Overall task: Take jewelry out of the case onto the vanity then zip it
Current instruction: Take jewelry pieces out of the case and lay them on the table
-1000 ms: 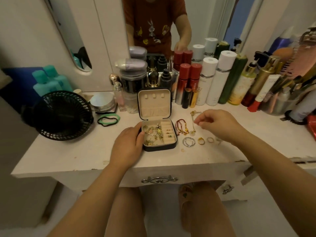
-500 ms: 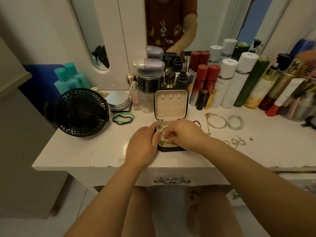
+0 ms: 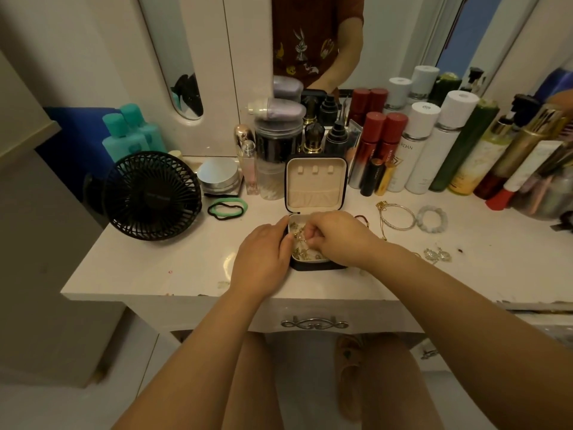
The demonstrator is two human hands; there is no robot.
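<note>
Both hands meet at the black jewelry case [image 3: 315, 184], which sits open near the front edge of the tabletop [image 3: 155, 268], lid upright. Left hand [image 3: 263, 256] grips the base's left side. Right hand [image 3: 338, 237] reaches into the tray, fingers curled, apparently pinching one piece of the tangled gold jewelry [image 3: 301, 247], though which piece is unclear. Right of the case lie a thin bangle [image 3: 398, 217] and a pale bead bracelet [image 3: 432, 219]. Behind them, a white spray can [image 3: 412, 150] reads "RDAN".

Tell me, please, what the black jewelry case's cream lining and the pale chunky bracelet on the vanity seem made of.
Cream lining: likely velvety fabric, matte, no glare. Pale chunky bracelet: possibly stone or glass beads, faintly glossy, segmented, milky look.
</note>
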